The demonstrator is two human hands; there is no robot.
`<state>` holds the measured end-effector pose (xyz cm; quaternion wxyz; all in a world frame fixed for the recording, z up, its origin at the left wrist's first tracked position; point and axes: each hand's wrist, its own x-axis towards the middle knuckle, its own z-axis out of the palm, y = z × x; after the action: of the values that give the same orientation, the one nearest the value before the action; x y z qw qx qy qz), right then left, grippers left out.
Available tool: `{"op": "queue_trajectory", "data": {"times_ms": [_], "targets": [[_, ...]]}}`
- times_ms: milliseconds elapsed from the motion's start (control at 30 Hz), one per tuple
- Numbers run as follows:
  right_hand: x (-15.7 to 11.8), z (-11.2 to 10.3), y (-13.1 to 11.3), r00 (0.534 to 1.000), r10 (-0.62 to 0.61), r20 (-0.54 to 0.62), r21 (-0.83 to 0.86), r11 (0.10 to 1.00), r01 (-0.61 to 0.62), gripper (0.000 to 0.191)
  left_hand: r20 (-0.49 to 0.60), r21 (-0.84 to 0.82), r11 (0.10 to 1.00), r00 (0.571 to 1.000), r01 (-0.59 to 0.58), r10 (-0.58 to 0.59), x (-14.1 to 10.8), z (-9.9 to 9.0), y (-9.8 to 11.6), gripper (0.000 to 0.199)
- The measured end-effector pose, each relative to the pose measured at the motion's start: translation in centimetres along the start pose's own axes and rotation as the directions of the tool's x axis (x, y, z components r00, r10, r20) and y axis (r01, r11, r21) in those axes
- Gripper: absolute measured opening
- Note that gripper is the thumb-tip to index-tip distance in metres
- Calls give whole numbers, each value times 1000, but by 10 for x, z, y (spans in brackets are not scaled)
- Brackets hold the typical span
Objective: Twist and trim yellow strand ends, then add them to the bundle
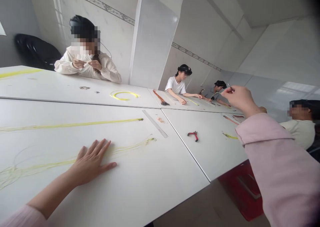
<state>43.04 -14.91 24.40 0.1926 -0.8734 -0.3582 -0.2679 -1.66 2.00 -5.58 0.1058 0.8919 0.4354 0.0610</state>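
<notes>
Now your left hand [91,162] lies wide open on the white table [140,190] near yellow wires [50,164], and your right hand [240,99] pinches something thin [228,86] at two o'clock.

My left grip [90,163] rests on the tabletop [140,193], with room to slide right as far as the steel ruler [155,123]; yellow wire strands [130,150] lie just past my fingertips [103,143]. My right grip [238,99] has free air around it, with red pliers [193,135] below.

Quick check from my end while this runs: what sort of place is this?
Probably a small workshop for hand assembly of wiring. Long white tables hold yellow wire bundles, red-handled pliers and a metal ruler, with seated co-workers working along them.
</notes>
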Motion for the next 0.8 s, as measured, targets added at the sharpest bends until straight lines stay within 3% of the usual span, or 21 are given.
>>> {"op": "queue_trajectory", "data": {"times_ms": [100, 200, 233, 300, 367, 433, 533, 633, 800], "targets": [[-28, -17, -48, 992, -124, -7, 163, 979, 124, 26, -46, -38, 999, 999, 8, -10, 1, -3, 2, 92], [-75, -7, -102, 936, -348, 52, 509, 815, 275, 23, -155, -199, 980, 987, 15, -47, 3, -17, 9, 88], [-93, 3, -120, 891, -440, 110, 583, 755, 301, 21, -184, -303, 953, 980, 20, -79, 2, -24, 14, 84], [-130, 29, -153, 786, -586, 200, 691, 653, 311, 16, -174, -578, 816, 975, 14, -141, -2, -41, 27, 71], [-163, 57, -179, 680, -672, 294, 770, 588, 249, 12, -162, -806, 590, 978, -55, -130, -9, -57, 43, 58], [-186, 83, -198, 635, -686, 354, 815, 560, 151, 13, -149, -899, 429, 983, -90, -105, -16, -68, 56, 50], [-204, 106, -210, 623, -671, 402, 848, 529, 22, 16, -48, -948, 318, 996, -21, -77, -22, -70, 67, 45], [-209, 114, -213, 600, -660, 453, 855, 512, -83, 17, -14, -949, 316, 996, 15, -92, -22, -64, 66, 42], [-215, 121, -215, 531, -663, 527, 843, 486, -230, 18, -79, -893, 450, 979, 14, -187, -17, -54, 60, 30]]}}
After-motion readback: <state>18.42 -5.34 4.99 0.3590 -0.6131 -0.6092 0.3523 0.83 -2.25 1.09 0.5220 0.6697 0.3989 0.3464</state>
